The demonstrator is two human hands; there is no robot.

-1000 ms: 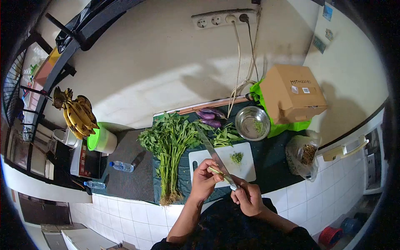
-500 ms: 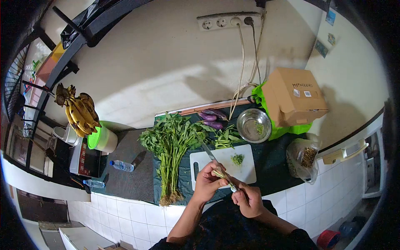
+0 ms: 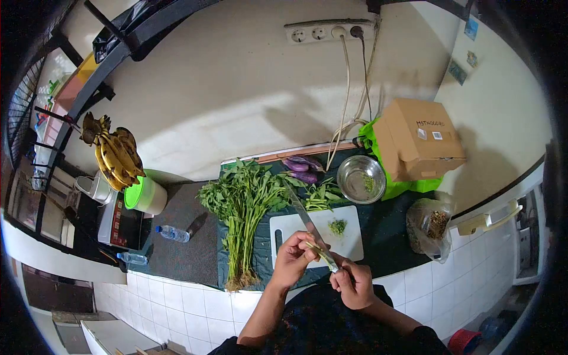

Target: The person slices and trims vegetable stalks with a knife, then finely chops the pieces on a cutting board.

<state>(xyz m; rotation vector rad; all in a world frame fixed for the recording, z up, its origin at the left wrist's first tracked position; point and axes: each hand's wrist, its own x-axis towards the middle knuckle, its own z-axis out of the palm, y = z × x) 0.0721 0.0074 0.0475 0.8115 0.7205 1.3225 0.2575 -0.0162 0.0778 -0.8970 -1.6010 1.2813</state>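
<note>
Head view. Left hand pinches a thin green stem between thumb and fingers; right hand wraps the handle of a long kitchen knife, blade running up and leftward. Stem lies alongside the blade near the handle, above the near edge of the white cutting board. Chopped greens piled on board; rooted leafy bunch to its left.

Working well here, I judge: short, light strokes, left thumb out of the edge's line, stem gripped near the cut, tip kept low.

Hard to make out: which side is sharpened; whether blade touches stem. Handle mostly hidden by right fingers. Sleeves cut off by frame bottom.
</note>
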